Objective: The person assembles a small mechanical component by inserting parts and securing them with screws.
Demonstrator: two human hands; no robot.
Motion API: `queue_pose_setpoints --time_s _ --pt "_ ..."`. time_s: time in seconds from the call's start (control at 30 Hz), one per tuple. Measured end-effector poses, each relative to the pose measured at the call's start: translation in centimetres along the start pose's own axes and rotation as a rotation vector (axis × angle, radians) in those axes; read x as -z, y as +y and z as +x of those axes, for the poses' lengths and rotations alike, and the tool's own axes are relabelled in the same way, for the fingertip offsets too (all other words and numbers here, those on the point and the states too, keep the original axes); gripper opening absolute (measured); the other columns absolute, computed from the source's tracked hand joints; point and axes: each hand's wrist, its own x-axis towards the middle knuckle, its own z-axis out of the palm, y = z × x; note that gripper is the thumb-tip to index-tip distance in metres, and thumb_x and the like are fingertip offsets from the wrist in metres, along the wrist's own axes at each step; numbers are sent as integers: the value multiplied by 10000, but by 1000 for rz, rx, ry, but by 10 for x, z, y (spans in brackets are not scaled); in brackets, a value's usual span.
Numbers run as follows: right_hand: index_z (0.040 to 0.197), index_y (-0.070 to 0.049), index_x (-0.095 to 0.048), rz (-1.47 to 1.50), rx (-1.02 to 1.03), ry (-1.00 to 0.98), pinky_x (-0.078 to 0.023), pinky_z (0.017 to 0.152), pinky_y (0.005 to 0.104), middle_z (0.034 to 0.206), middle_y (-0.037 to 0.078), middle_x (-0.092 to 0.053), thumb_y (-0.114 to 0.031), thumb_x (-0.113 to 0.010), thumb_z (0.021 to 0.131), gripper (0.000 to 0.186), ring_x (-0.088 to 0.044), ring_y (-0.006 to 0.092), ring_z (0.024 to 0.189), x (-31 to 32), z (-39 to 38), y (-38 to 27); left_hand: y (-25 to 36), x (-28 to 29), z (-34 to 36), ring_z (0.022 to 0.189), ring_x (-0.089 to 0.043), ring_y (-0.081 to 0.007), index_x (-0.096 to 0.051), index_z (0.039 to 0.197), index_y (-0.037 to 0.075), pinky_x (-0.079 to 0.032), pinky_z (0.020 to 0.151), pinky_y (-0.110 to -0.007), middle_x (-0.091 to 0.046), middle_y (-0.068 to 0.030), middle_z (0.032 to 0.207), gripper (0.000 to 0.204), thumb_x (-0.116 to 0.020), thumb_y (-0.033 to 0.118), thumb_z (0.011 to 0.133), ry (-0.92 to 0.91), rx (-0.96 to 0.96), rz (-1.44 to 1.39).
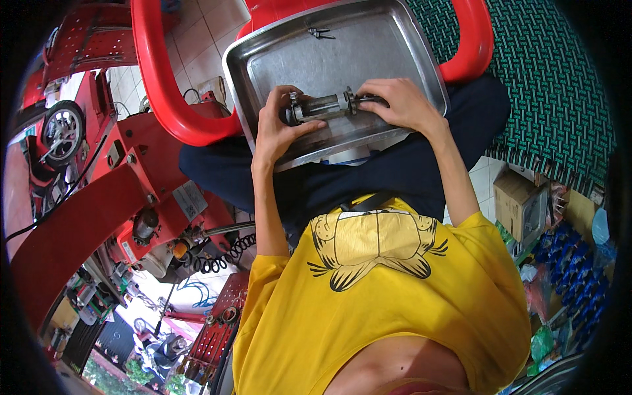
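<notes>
A dark metal cylindrical part (322,107) with a round flange lies level over the near half of a shallow steel tray (286,62), spanning my two hands. My left hand (276,128) is wrapped round its left end, thumb stretched along the near side. On the other end, beyond the flange, my right hand (401,105) grips a dark shaft-like piece; its fingertips are partly hidden. Near the tray's far edge sits a small dark cluster of thin metal pieces (320,33), apart from both hands.
The tray rests between my lap and a red plastic chair (155,66). To the right is a green patterned woven surface (540,79), with a cardboard box (519,201) and blue coil springs (573,270) below it. A red machine (158,178) stands close on the left.
</notes>
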Motion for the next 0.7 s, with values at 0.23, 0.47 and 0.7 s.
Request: queue_pose_setpoints --time_s 0.23,0.47,0.7 --pt "1046 -43 -740 -25 -18 -19 -531 828 465 974 192 -728 -247 -673 924 247 -683 396 925 -5 2 7 -2 -1 0 1026 -727 -233 -552 1192 34 -546 916 -353 -751 -149 1054 688 -970 173 664 -2 19 -14" --pt "1034 -39 -721 -45 8 80 -522 844 435 984 126 -739 -252 -679 952 233 -692 345 919 -2 5 2 -4 -2 0 1053 -708 -234 -565 1288 22 -545 953 -365 -739 -150 1132 702 -945 204 726 13 25 -31" --pt "1057 -50 -720 -120 -24 226 -491 914 403 1048 87 -708 -281 -671 967 253 -663 286 1008 -2 6 8 -10 -3 0 978 -624 -248 -594 1296 16 -523 902 -378 -659 -150 1197 682 -911 291 759 140 -49 138"
